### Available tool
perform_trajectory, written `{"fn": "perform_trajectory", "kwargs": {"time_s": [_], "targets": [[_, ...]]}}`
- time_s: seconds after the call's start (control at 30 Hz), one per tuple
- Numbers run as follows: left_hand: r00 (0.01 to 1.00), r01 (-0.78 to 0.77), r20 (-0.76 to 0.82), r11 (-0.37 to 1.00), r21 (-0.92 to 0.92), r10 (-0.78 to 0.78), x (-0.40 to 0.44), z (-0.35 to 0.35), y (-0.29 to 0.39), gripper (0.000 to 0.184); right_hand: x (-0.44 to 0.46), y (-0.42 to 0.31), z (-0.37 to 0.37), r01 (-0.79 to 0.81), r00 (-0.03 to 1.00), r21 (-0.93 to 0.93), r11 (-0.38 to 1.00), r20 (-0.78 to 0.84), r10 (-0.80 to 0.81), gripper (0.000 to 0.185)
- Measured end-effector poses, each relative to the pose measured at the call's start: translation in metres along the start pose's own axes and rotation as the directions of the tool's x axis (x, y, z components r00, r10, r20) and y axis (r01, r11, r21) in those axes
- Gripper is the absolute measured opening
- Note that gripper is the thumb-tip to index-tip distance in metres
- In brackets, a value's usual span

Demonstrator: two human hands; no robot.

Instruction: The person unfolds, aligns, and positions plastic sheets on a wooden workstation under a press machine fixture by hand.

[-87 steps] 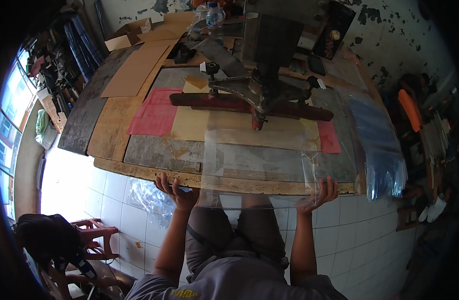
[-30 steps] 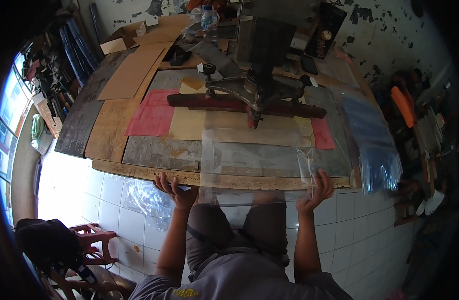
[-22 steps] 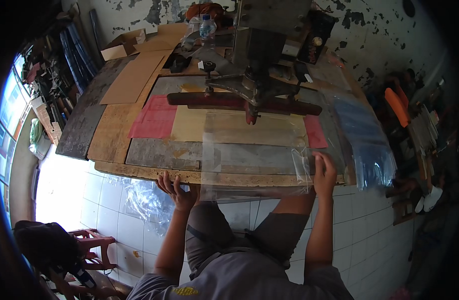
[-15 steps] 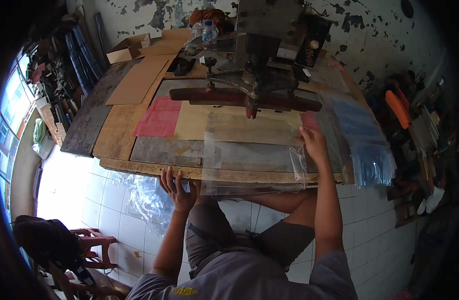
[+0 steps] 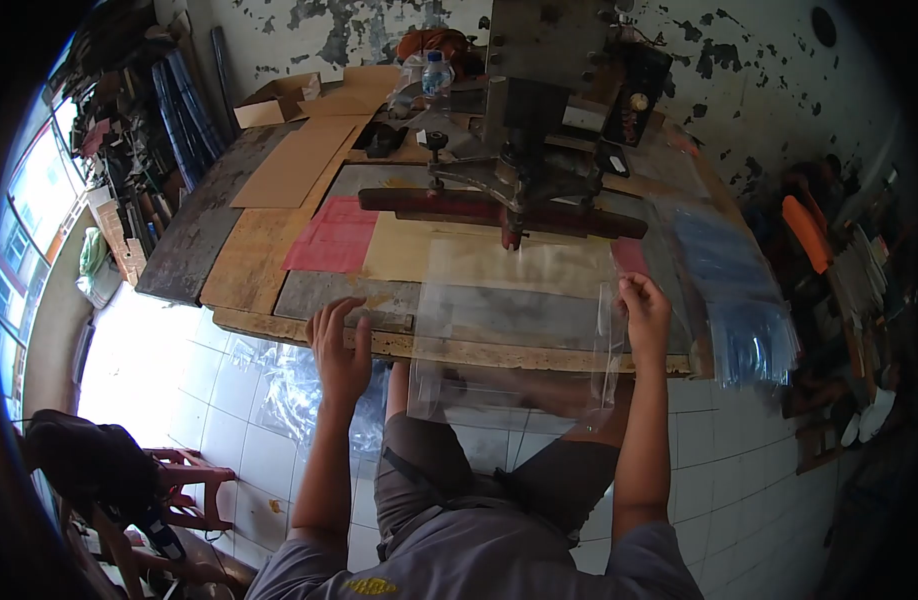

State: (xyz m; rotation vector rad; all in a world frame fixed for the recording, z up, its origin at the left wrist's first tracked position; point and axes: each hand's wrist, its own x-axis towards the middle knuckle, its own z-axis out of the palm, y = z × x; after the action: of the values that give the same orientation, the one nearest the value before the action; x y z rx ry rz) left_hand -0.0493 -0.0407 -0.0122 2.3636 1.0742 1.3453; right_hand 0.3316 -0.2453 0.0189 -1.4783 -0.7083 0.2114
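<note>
A clear plastic sheet [image 5: 519,330] lies across the front of the worktable [image 5: 279,325] and hangs over its edge. My right hand [image 5: 644,305] pinches the sheet near its right edge. To the left of the sheet, my left hand [image 5: 341,345] is raised by the table's front edge, fingers apart and holding nothing. Beyond the sheet, a red metal bar [image 5: 439,205] on a dark press [image 5: 524,130] stands over yellow paper [image 5: 404,250] and a red patch [image 5: 334,235].
Stacked blue-tinted plastic [image 5: 749,340] hangs over the table's right side. Cardboard [image 5: 294,165] lies at the back left, with a bottle [image 5: 434,75] behind. Crumpled plastic [image 5: 304,395] and a red stool [image 5: 194,480] are down at the left. A person sits at the far right.
My right hand has gone up to the sheet's right side and drawn the sheet a little toward me. My left hand has lifted off the table edge.
</note>
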Motion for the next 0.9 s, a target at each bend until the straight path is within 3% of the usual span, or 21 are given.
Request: {"fn": "perform_trajectory", "kwargs": {"time_s": [0.13,0.23,0.37,0.47,0.57,0.7,0.8,0.9], "targets": [[0.981,0.014,0.195,1.0,-0.021,-0.009,0.027,0.026,0.013,0.055,-0.023,0.005,-0.004,0.064,0.995,0.127,0.99,-0.081,-0.054,0.019],[0.953,0.017,0.299,0.984,-0.18,0.038,0.039,0.037,0.032,0.057,-0.036,-0.001,-0.007,0.105,0.987,0.151,0.983,-0.138,-0.084,0.02],[0.894,0.285,0.444,0.842,-0.458,-0.062,0.045,0.04,0.047,0.051,-0.038,-0.002,-0.015,0.123,0.983,0.184,0.975,-0.154,-0.094,0.021],[0.867,0.442,0.478,0.662,-0.606,-0.142,0.044,0.043,0.05,0.039,-0.039,0.003,-0.015,0.108,0.985,0.2,0.974,-0.151,-0.078,0.021],[0.869,0.467,0.461,0.602,-0.647,-0.179,0.043,0.049,0.04,0.03,-0.037,0.0,-0.011,0.083,0.985,0.188,0.979,-0.165,-0.052,0.022],[0.891,0.433,0.407,0.642,-0.633,-0.199,0.045,0.043,0.044,0.029,-0.033,0.003,-0.008,0.048,0.991,0.177,0.983,-0.132,-0.024,0.023],[0.903,0.415,0.376,0.643,-0.644,-0.207,0.046,0.044,0.042,0.032,-0.023,0.013,-0.001,0.176,0.966,-0.003,0.984,-0.189,-0.174,0.019],[0.9,0.417,0.378,0.674,-0.609,-0.215,0.047,0.042,0.042,0.037,-0.02,0.007,-0.002,-0.014,0.997,-0.033,0.999,-0.08,0.011,0.018]]}}
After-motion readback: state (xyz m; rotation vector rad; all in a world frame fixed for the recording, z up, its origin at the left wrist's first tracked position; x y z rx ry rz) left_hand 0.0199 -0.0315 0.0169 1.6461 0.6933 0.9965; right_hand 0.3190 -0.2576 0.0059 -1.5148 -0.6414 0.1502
